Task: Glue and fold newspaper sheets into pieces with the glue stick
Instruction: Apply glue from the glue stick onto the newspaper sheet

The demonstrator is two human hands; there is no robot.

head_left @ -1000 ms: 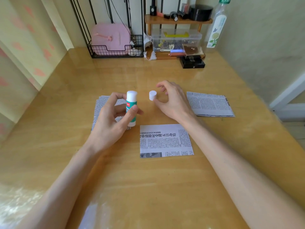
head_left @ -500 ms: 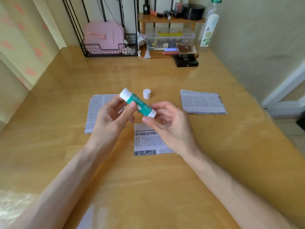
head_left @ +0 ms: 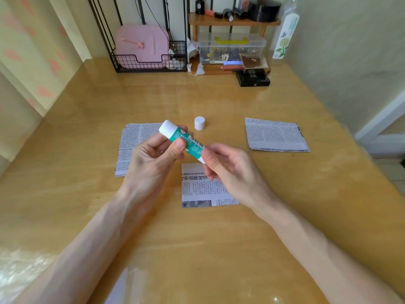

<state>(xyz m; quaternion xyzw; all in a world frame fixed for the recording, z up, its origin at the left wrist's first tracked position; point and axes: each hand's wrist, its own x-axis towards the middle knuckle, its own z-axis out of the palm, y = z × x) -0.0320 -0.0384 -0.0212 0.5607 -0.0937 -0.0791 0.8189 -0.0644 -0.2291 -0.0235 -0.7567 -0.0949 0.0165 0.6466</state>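
Right hand (head_left: 230,167) hides the glue stick's (head_left: 178,134) base (and the centre sheet's (head_left: 203,189) corner); bottle (head_left: 285,34) top cropped.

1. The single view rides on the person's head, looking forward and down along both forearms (head_left: 76,249) onto the counter (head_left: 219,249).
2. It is close in: the left hand (head_left: 153,159) and right hand (head_left: 230,170) sit at mid-frame, and the forearms run out through the bottom edge.
3. The wide lens bends the edges and takes in the wire basket (head_left: 149,62) and wooden shelf (head_left: 232,20) at the counter's far end, the curtain (head_left: 32,51) on the left and the wall (head_left: 350,51) on the right.
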